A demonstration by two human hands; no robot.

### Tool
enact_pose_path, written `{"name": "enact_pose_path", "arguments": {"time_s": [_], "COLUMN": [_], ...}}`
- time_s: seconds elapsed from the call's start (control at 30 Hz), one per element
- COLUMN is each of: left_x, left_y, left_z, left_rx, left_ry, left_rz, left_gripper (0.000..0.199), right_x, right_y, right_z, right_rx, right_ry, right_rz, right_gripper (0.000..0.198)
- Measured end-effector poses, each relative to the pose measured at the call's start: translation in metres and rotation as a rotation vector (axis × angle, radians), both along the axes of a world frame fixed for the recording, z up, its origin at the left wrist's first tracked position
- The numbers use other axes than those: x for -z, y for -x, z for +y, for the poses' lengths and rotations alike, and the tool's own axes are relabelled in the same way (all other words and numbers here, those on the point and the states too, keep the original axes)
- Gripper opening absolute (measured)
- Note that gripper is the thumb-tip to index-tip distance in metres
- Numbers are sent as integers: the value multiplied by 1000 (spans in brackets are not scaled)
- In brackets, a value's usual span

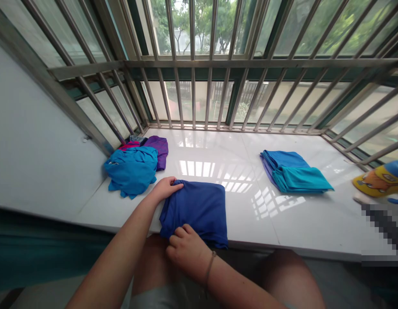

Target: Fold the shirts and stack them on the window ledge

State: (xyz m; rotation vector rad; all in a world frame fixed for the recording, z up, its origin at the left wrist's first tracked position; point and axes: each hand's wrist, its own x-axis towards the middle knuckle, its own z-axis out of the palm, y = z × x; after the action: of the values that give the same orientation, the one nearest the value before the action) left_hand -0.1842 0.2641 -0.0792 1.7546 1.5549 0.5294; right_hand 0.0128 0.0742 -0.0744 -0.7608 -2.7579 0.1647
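Note:
A dark blue garment [202, 206], folded into a rough rectangle, lies at the front edge of the white window sill, its near edge reaching the rim. My left hand [167, 188] pinches its far left corner between thumb and fingers. At the near left corner, my right hand [188, 246] is closed on the cloth with the fingers curled; a thin bracelet circles that wrist. Whether the garment is a shirt or trousers I cannot tell.
Crumpled clothes, a bright blue garment [133, 169] and a purple one [158, 150] among them, are heaped at the left. Folded clothes [298, 174] lie stacked at the right. Beyond them stands a yellow cartoon-printed object [379, 180]. Metal bars [218, 64] enclose the sill.

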Motion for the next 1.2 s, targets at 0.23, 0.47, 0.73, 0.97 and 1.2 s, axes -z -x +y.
{"name": "enact_pose_path", "arguments": {"time_s": [0.23, 0.47, 0.73, 0.97, 1.2], "left_x": [-4, -11, -14, 9, 35], "left_y": [7, 1, -9, -10, -38], "left_z": [-5, -7, -19, -47, -53], "left_rx": [-5, 89, 55, -54, -191], "left_ry": [-191, -185, -64, -128, -498], "left_rz": [253, 241, 197, -17, 494], "left_gripper": [35, 62, 48, 56, 51], "right_x": [-12, -24, -18, -19, -51], "right_y": [-59, -125, -98, -142, -251], "right_z": [-8, 22, 48, 60, 82], "right_rx": [386, 1178, 1183, 923, 999], "right_ry": [90, 600, 684, 738, 567], "right_rz": [172, 291, 409, 708, 573], "right_gripper": [24, 63, 38, 23, 23]}}
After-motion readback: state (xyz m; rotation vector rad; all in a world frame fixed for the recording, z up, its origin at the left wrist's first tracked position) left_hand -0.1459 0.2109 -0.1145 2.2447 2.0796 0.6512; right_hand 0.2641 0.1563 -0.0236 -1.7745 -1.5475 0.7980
